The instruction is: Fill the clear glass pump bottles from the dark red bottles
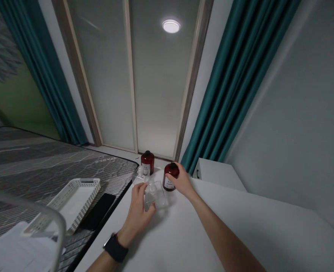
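On the white table, my right hand wraps round a dark red-brown bottle with a black cap and a white label. The bottle stands upright. My left hand, with a dark watch on its wrist, has its fingers and thumb round the near left side of a clear see-through container. What is inside that container is hard to make out. Just behind it is another clear piece. A second red-brown bottle, also black-capped and labelled, stands at the table's far end.
Left of the table, a grey patterned bed surface holds a white perforated basket, a black flat object and papers. A pale curved bar crosses the lower left. A white cabinet stands beyond the table.
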Demonstrator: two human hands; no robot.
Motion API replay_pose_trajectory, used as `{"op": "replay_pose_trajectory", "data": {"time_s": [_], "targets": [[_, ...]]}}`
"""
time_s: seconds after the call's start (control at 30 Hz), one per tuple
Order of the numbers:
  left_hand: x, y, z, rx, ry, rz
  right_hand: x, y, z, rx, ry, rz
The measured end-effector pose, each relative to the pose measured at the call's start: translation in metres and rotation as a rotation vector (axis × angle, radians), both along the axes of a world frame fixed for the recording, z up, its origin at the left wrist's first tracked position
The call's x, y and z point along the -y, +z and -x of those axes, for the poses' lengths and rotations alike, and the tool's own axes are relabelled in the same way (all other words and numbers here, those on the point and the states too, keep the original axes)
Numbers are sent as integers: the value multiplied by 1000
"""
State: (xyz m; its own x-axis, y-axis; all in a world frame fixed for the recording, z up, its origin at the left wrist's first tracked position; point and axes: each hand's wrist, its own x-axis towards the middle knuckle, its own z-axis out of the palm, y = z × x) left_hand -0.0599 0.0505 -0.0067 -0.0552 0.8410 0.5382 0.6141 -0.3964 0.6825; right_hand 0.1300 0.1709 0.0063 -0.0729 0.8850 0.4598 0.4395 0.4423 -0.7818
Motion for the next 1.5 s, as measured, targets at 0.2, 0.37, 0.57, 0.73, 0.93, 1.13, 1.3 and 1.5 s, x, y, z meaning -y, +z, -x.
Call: {"op": "replay_pose_trajectory", "data": {"time_s": [0.2,0.37,0.57,0.73,0.93,1.13,1.3,1.5], "targets": [[10,-1,-14,-16,-116,63,40,-8,-29,-17,2,10],[15,1,-24,-19,-186,96,70,-7,-50,-13,-33,17],[16,-1,-27,-48,-245,114,101,0,-71,-11,-70,32],[15,-5,-31,-94,-315,105,125,2,-90,-6,-94,42],[13,-8,-39,-98,-354,68,151,1,-105,-72,-128,70],[11,3,-48,-185,-441,87,161,-14,-107,-101,-206,10],[-3,10,-52,-230,-558,149,162,-22,-107,-123,-244,-36],[-13,1,-55,-148,-578,123,164,-23,-110,-109,-246,-71]]}}
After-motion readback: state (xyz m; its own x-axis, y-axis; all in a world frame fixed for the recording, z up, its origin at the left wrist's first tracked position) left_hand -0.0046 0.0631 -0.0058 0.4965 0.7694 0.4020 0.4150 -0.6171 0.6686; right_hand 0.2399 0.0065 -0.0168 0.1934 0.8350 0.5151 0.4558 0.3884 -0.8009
